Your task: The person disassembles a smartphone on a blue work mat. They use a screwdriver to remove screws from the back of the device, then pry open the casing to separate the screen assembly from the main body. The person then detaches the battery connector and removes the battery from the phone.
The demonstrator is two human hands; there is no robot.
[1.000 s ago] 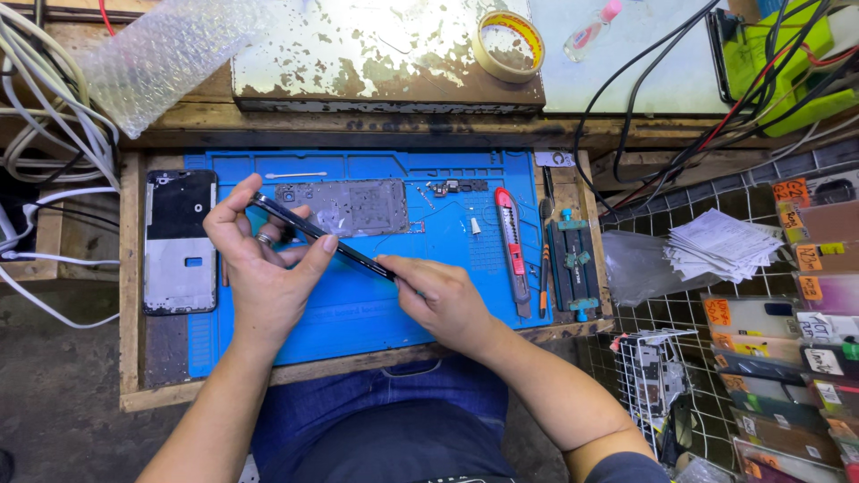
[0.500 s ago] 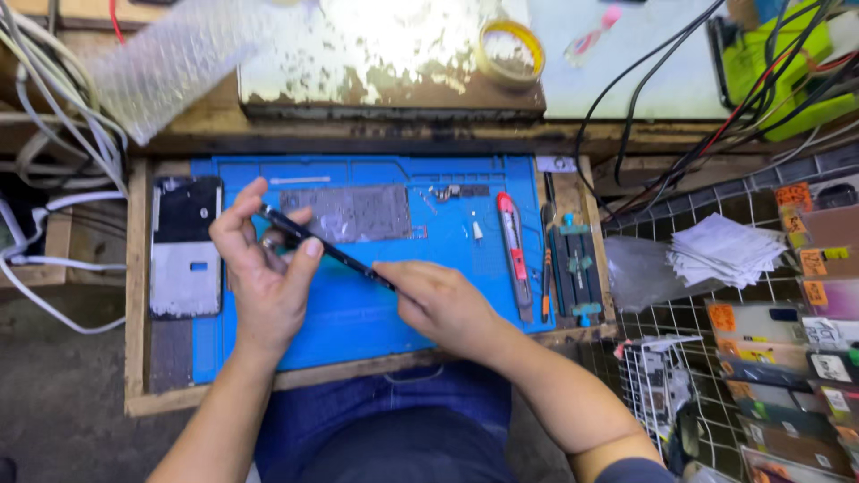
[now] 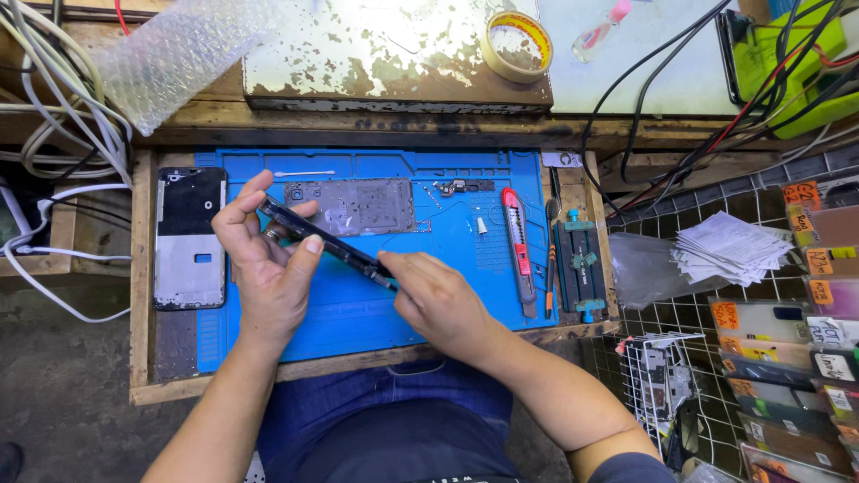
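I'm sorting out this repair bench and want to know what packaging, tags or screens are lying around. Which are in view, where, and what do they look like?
Flat clear-wrapped packets with orange tags: stacked at right edge, rectangular.
Pile of white paper slips: on the wire grid, right of the bench.
Dark phone panel with grey lower half: left of the blue mat, upright rectangle.
Bubble-wrap bag: top left, clear.
Thin dark phone frame: held edge-on between both hands.
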